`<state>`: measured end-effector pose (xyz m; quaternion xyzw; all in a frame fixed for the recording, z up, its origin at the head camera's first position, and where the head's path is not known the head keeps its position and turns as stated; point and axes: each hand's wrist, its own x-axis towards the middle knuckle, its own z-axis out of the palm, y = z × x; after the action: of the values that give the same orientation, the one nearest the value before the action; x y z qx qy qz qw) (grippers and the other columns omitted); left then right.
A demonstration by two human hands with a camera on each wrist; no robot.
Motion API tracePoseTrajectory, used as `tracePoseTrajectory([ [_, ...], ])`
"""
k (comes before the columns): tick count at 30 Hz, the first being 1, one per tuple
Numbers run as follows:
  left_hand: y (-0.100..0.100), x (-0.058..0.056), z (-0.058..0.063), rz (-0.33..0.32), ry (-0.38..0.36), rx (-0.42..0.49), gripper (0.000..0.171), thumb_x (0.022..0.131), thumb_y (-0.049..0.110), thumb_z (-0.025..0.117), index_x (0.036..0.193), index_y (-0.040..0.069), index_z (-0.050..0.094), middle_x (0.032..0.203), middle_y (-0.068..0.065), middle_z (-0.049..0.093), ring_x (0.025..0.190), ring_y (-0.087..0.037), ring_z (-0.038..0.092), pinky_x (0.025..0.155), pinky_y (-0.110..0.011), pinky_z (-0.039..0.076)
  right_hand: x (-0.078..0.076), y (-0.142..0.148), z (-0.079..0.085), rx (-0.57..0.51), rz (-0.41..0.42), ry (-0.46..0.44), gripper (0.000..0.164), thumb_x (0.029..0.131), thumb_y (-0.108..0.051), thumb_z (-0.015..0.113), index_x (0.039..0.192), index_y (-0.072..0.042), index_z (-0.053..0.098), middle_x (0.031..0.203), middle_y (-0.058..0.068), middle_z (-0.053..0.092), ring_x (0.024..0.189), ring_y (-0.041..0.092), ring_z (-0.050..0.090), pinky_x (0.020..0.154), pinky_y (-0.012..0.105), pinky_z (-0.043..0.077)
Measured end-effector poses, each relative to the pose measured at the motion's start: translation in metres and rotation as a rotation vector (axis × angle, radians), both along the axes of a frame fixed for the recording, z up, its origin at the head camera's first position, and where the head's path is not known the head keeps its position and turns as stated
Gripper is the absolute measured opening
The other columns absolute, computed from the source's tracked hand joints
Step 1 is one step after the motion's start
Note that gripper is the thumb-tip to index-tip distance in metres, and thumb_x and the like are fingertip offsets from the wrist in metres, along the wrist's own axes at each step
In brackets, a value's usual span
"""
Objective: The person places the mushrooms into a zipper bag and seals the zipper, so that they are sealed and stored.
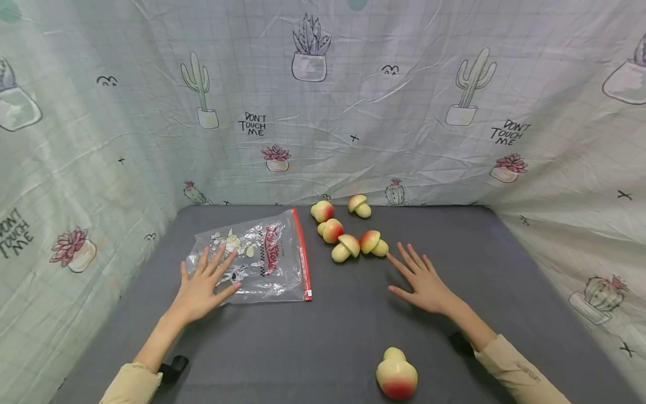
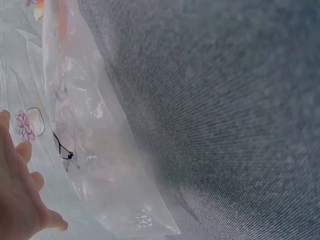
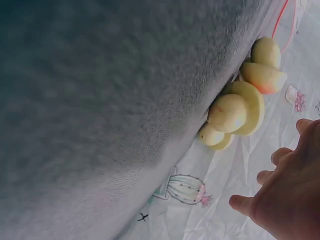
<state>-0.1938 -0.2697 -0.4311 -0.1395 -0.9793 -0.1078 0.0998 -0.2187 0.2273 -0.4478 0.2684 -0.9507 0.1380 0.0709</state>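
Note:
My left hand (image 1: 202,289) is held with fingers spread over the left part of a clear plastic zip bag (image 1: 282,280). The bag lies flat, with a red slider strip along its right edge and cartoon print on it. My right hand (image 1: 424,286), fingers spread and holding nothing, is just right of a cluster of toy mushrooms. The nearest of them is a yellow mushroom with a red-tinged cap (image 1: 370,241); beside it lies another mushroom (image 1: 348,247). In the right wrist view, several mushrooms (image 3: 232,112) show beyond the spread fingers.
More mushrooms lie at the back of the grey table (image 1: 328,336), one of them (image 1: 359,206) near the curtain. A single mushroom (image 1: 397,376) sits at the front, right of centre. A cactus-printed curtain (image 1: 343,101) encloses the back and sides.

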Motion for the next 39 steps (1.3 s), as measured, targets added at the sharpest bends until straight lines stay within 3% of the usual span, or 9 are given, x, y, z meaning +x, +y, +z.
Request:
tracePoseTrajectory([
  [5,0.003,0.004,0.000,-0.016,0.015,-0.021,0.074,0.081,0.058,0.048,0.142,0.033,0.015,0.150,-0.006,0.016,0.138,-0.036,0.004,0.096,-0.069,-0.010,0.010,0.002,0.000,0.024,0.026,0.017,0.073,0.082,-0.052,0.051,0.143,-0.029,0.018,0.152,0.002,0.000,0.138,0.033,0.004,0.102,0.062,0.012],
  [12,0.008,0.012,0.002,-0.035,0.033,-0.050,0.073,0.080,0.059,0.048,0.142,0.032,0.021,0.151,0.002,0.011,0.139,-0.032,0.003,0.098,-0.067,-0.012,0.024,0.005,0.001,0.030,0.047,0.027,0.073,0.081,-0.052,0.053,0.142,-0.027,0.022,0.152,0.005,0.007,0.138,0.032,0.006,0.101,0.062,0.014],
  [20,0.018,0.021,0.003,-0.079,0.060,-0.075,0.072,0.080,0.057,0.050,0.141,0.033,0.021,0.150,0.002,0.016,0.139,-0.029,0.004,0.095,-0.072,0.001,0.033,-0.002,0.001,0.021,0.076,0.003,0.072,0.081,-0.051,0.054,0.142,-0.027,0.023,0.152,0.002,0.007,0.139,0.028,0.004,0.101,0.062,0.013],
  [30,0.035,0.028,-0.006,-0.162,0.039,-0.082,0.066,0.082,0.056,0.049,0.139,0.033,0.027,0.147,0.000,0.027,0.139,-0.027,0.012,0.099,-0.069,0.001,0.029,-0.019,-0.002,0.076,0.213,0.045,0.070,0.084,-0.048,0.052,0.142,-0.025,0.022,0.151,0.002,0.013,0.139,0.027,0.009,0.097,0.063,0.019],
  [39,0.051,0.026,-0.010,-0.237,-0.005,-0.110,0.062,0.084,0.053,0.048,0.139,0.034,0.027,0.147,0.002,0.027,0.136,-0.032,0.021,0.098,-0.069,0.007,0.022,-0.043,0.001,0.129,0.316,-0.009,0.064,0.087,-0.043,0.050,0.142,-0.021,0.025,0.150,0.003,0.016,0.137,0.030,0.016,0.102,0.060,0.017],
])
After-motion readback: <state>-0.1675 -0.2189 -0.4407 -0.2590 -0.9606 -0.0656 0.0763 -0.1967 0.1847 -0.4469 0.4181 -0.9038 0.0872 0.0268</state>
